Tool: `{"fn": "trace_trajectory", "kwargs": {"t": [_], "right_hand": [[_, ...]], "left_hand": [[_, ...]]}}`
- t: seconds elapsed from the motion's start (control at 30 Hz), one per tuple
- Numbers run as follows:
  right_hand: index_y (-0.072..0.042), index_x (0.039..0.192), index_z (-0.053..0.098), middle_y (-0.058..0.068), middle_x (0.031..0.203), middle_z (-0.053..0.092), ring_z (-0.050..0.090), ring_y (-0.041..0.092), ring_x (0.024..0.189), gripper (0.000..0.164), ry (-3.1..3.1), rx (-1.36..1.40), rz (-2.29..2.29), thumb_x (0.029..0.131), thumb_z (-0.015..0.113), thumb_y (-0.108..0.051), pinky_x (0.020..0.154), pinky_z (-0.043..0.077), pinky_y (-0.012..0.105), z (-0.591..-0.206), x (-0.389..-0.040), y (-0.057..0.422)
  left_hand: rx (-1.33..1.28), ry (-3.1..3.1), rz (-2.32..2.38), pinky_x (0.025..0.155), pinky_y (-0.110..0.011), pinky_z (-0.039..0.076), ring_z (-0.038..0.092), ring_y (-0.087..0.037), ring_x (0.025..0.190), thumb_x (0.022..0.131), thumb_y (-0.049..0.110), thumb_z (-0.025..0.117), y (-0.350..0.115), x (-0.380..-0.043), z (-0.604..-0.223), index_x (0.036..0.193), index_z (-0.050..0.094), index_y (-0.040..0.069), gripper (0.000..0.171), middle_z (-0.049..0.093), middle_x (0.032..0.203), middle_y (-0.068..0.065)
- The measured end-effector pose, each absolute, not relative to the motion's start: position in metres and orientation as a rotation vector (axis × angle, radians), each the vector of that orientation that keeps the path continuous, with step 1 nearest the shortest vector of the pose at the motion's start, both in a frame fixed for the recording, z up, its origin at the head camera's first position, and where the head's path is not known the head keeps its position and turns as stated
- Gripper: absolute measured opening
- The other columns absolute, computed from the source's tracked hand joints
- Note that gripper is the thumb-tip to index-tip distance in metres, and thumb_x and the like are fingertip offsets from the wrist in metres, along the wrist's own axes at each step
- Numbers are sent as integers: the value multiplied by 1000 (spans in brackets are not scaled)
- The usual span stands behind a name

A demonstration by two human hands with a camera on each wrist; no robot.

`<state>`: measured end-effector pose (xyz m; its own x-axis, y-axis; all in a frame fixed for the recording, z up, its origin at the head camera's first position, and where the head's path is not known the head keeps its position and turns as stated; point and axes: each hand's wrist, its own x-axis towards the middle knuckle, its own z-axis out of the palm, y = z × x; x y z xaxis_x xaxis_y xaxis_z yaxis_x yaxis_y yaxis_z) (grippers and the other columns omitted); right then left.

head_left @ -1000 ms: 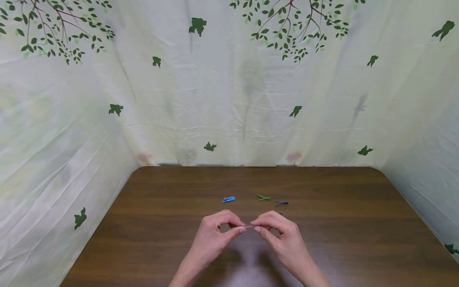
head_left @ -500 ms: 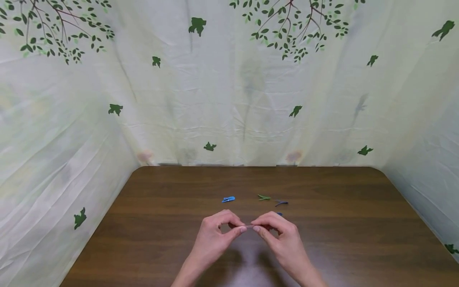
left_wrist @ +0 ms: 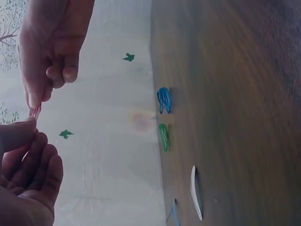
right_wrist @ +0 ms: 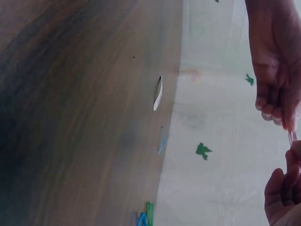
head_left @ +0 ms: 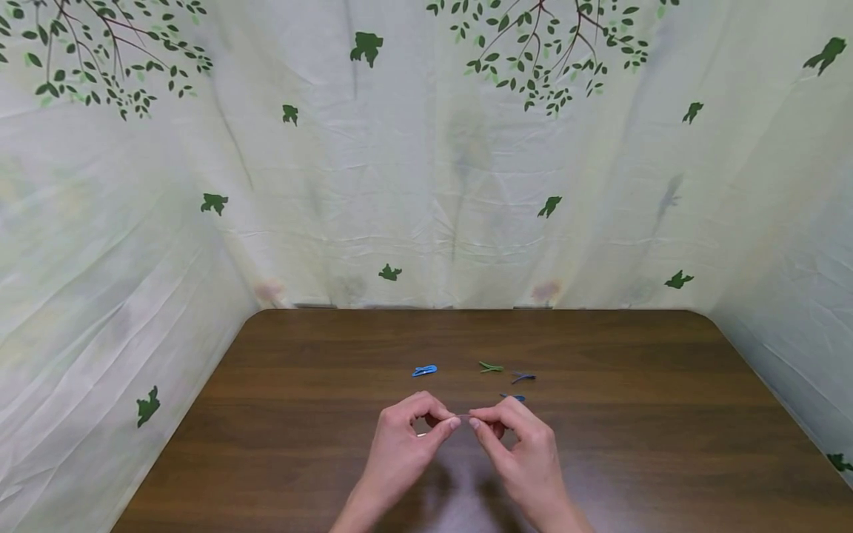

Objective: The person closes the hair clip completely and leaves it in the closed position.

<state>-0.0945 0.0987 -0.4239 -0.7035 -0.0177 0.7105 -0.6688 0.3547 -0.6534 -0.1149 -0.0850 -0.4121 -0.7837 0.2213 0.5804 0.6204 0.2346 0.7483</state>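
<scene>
bench [head_left: 266,444]: brown wood-grain | pale cloth backdrop [head_left: 426,155], green silhouettes [head_left: 367,48] | left hand [head_left: 400,442] + right hand [head_left: 529,446] pinch one thin pinkish piece [left_wrist: 35,112]

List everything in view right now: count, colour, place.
Table: 1, brown, foreground
Backdrop: 1, whitish with green prints, beyond and beside the table
Thin piece: 1, pinkish, pinched between left hand and right hand
Bright blue clip: 1, blue, table, beyond left hand
Green clip: 1, green, table, right of the bright blue clip
Other clips: 2, darker blue, table, beyond right hand
Curved piece: 1, white, table, mostly hidden behind left hand in head view
Hands: 2, bare, above table, close together
</scene>
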Motion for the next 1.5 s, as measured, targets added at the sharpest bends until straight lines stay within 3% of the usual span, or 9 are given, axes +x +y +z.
{"fn": "trace_trajectory", "kwargs": {"t": [0.17,0.53,0.8,1.0,1.2,1.5], "right_hand": [[-16,97,75,-8,80,61,55,7,70,20,-2036,576,1403,83,77,-2,62,44,19,-423,-94,100],[-8,97,75,4,84,65,57,14,73,33,-1930,680,1508,75,74,18,64,46,19,-392,-86,98],[-6,98,76,7,90,67,61,17,82,27,-1990,664,1592,79,73,13,68,49,19,-392,-85,100],[-4,99,75,6,93,68,62,18,86,22,-2064,673,1586,82,73,9,74,49,20,-390,-85,102],[-9,103,74,3,94,70,63,15,81,27,-2120,687,1525,80,76,6,74,50,21,-406,-94,107],[-12,100,74,-2,90,70,63,10,79,28,-2169,687,1442,77,80,3,71,50,23,-425,-103,111]], "left_hand": [[-763,-2170,-1608,66,-24,47,58,-11,74,85,14,78,-85,-114,-412,81,72,19,9,65,79,8],[-775,-2303,-1675,73,-27,49,60,-11,81,88,20,76,-92,-117,-406,87,73,24,4,66,84,12],[-798,-2364,-1788,79,-30,52,62,-16,84,87,11,76,-96,-120,-406,89,73,13,3,66,87,6],[-795,-2378,-1767,77,-30,52,62,-15,83,86,16,78,-98,-122,-411,88,74,15,5,66,87,7],[-792,-2413,-1683,76,-33,52,61,-12,83,84,11,79,-98,-123,-414,88,72,21,13,65,86,12],[-847,-2370,-1581,76,-30,51,62,-10,84,83,6,78,-98,-125,-419,89,73,19,15,66,88,12]]}}
